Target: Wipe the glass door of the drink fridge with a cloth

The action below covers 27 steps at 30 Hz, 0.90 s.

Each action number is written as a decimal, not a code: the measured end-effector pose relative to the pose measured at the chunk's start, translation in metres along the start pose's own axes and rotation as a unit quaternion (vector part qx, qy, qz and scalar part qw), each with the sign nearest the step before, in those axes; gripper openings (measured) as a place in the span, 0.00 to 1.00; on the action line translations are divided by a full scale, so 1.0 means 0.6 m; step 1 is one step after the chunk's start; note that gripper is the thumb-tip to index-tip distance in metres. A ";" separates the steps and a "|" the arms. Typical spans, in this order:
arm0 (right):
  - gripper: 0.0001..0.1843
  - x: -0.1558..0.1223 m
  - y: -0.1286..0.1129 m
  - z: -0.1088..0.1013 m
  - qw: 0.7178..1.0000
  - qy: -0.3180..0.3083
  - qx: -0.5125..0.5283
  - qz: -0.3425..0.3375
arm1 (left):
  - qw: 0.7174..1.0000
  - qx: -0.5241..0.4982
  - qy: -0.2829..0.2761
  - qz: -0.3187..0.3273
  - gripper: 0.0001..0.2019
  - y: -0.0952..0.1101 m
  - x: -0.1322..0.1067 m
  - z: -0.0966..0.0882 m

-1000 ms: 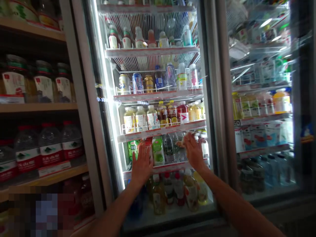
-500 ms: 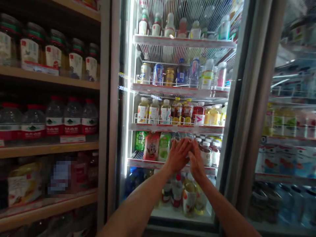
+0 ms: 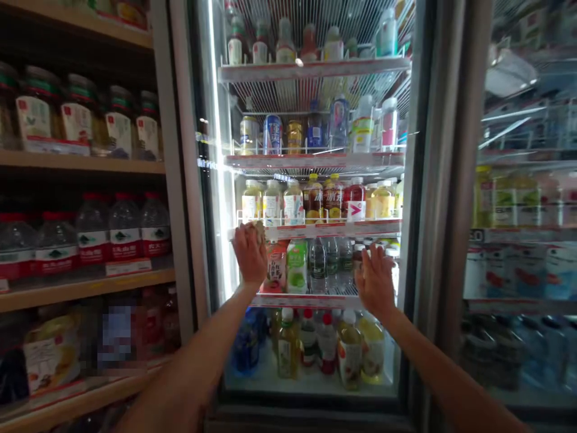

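Observation:
My left hand [image 3: 251, 257] is raised in front of the lit drinks cooler, near the left end of a shelf edge. A small crumpled tan cloth [image 3: 258, 230] shows at its fingertips, partly hidden by the fingers. My right hand [image 3: 377, 281] is up on the right side with its fingers apart and nothing visible in it. Both hands are before the cooler's glass door [image 3: 315, 270], which carries reflections; whether the right palm touches the glass I cannot tell. Between the hands, behind the glass, stand a green carton-like bottle [image 3: 297, 266] and clear water bottles [image 3: 318, 266].
A wooden shelf [image 3: 85, 287] at the left holds red-capped water bottles [image 3: 124, 225] and jars [image 3: 76, 114]. Metal door frames [image 3: 451, 198] stand at the right, with another drinks cooler [image 3: 523, 234] beyond. Bottles [image 3: 350, 349] fill the lowest cooler shelf.
My hands were together in front of the middle of the cooler. They have moved apart, the left one to the left and slightly up, the right one to the right. The view has shifted slightly.

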State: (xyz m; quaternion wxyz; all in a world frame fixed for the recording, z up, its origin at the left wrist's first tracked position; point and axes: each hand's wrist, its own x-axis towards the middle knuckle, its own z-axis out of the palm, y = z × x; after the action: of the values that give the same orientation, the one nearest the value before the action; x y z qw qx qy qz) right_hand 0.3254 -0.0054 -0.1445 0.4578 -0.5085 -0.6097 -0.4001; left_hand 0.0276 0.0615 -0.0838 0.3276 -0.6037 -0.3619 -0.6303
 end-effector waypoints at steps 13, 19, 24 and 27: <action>0.35 -0.006 0.019 -0.006 0.999 0.013 -0.021 -0.027 | 0.980 0.054 -0.026 0.191 0.23 -0.004 -0.012 -0.017; 0.32 0.039 -0.031 0.004 0.998 0.022 0.025 -0.060 | 0.992 0.107 0.043 0.045 0.28 -0.013 -0.019 -0.017; 0.29 0.057 -0.040 0.011 0.997 0.008 0.004 -0.082 | 0.950 0.100 -0.197 0.222 0.22 0.047 -0.041 0.010; 0.27 0.052 -0.024 0.007 0.994 0.003 0.001 -0.113 | 0.962 0.116 -0.199 0.147 0.21 0.000 -0.027 -0.023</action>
State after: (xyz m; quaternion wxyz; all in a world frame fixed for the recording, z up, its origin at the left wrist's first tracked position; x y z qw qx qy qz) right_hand 0.3083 0.0039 -0.1160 0.4116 -0.4347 -0.6624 -0.4504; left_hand 0.0210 0.0494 -0.1003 0.4053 -0.7218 -0.3975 -0.3959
